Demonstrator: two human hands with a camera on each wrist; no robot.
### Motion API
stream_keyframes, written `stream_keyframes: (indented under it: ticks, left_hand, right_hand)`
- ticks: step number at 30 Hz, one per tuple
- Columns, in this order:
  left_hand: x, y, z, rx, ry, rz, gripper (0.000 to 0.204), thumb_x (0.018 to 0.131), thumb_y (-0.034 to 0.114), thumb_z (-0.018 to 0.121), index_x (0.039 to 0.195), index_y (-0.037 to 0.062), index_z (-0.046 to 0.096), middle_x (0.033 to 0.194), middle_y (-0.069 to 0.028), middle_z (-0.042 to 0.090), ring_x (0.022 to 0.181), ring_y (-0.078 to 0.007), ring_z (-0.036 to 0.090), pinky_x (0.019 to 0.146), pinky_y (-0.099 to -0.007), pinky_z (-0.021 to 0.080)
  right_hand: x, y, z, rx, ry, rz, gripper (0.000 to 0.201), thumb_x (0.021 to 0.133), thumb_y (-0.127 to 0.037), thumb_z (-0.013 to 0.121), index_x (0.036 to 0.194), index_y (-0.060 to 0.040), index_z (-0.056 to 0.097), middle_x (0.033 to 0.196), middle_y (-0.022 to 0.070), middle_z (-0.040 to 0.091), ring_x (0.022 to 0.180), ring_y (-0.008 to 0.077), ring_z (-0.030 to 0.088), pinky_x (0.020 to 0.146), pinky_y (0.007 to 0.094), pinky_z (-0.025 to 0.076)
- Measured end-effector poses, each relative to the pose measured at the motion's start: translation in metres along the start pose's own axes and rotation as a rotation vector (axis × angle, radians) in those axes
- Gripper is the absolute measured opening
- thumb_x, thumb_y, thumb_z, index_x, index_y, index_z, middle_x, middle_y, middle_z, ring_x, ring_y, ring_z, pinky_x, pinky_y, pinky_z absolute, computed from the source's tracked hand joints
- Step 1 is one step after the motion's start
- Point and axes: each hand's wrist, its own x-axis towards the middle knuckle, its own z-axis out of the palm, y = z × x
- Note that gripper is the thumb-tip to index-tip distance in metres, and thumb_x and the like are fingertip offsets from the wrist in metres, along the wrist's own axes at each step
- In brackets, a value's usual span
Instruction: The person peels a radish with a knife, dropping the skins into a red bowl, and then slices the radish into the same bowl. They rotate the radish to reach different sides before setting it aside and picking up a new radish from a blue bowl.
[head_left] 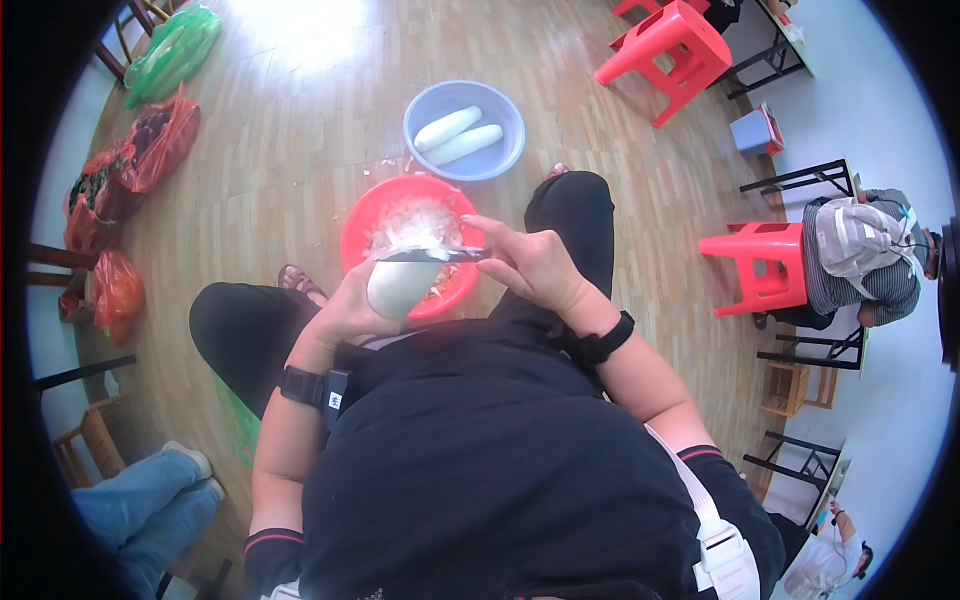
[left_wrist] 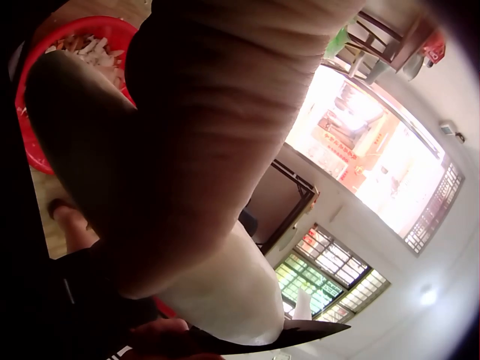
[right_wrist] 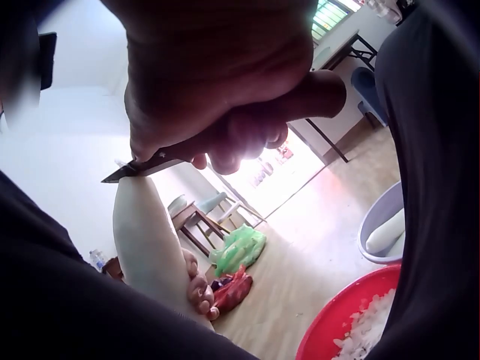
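My left hand grips a peeled white radish around its body, above the person's lap. In my right hand is a knife, its handle wrapped by curled fingers in the right wrist view. The dark blade lies across the far end of the radish, with white bits on it in the head view. Below both hands stands a red basin holding many small white chopped pieces and some orange ones. In the left wrist view the hand covers much of the radish's middle.
A light blue basin with two whole white radishes stands just beyond the red one. Filled red bags and a green bag lie at left. Red stools and a seated person are at right.
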Motion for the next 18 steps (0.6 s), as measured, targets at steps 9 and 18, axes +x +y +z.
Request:
stream_keyframes:
  ticks: [9, 18]
  left_hand:
    - [0.0, -0.001, -0.005, 0.042, 0.006, 0.028, 0.079, 0.054, 0.005, 0.079, 0.127, 0.0007, 0.049, 0.103, -0.0019, 0.062, 0.091, -0.0096, 0.057, 0.084, -0.0275, 0.049]
    - [0.001, -0.007, -0.011, 0.201, -0.041, 0.009, 0.069, 0.061, 0.009, 0.075, 0.127, 0.002, 0.054, 0.11, -0.0066, 0.064, 0.1, -0.0144, 0.058, 0.091, -0.031, 0.047]
  right_hand:
    - [-0.009, 0.015, 0.0, -0.034, -0.029, 0.077, 0.05, 0.092, -0.038, 0.061, 0.133, -0.0123, 0.051, 0.068, 0.0084, 0.065, 0.06, 0.0276, 0.065, 0.054, 0.0352, 0.05]
    - [0.008, -0.019, 0.003, -0.01, 0.032, 0.004, 0.051, 0.09, -0.039, 0.063, 0.133, -0.012, 0.051, 0.068, 0.0067, 0.065, 0.059, 0.026, 0.065, 0.054, 0.0348, 0.052]
